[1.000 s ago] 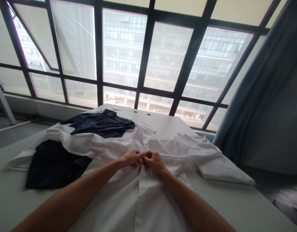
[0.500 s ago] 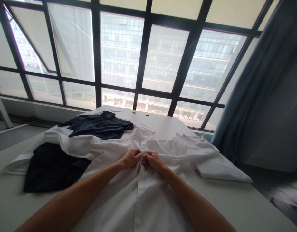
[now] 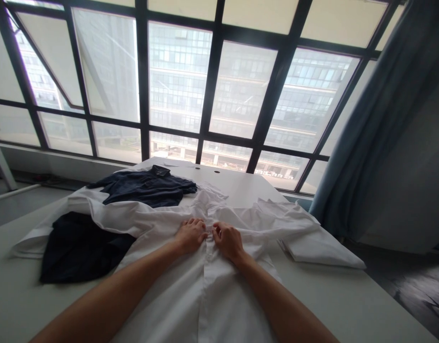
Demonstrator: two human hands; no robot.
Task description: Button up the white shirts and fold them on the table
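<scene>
A white button-up shirt (image 3: 169, 295) lies spread on the table, its front placket running down the middle toward me. My left hand (image 3: 193, 234) rests on the cloth just left of the placket, below the collar, fingers laid out and slightly apart. Close by on the other side, my right hand (image 3: 227, 240) has its fingers bent in at the placket's edge, apparently pinching the fabric. Its fingertips are partly hidden, and no single button can be made out. The two hands are a small gap apart.
A dark navy shirt (image 3: 144, 186) lies beyond the left sleeve, and a dark folded cloth (image 3: 78, 250) sits partly under that sleeve. Folded white garments (image 3: 323, 247) are stacked at the right. The white table (image 3: 241, 183) reaches toward the windows; a blue-grey curtain (image 3: 362, 143) hangs at right.
Both hands were pinched close together at the placket. My left hand has loosened and flattened onto the cloth, and a gap has opened between the hands.
</scene>
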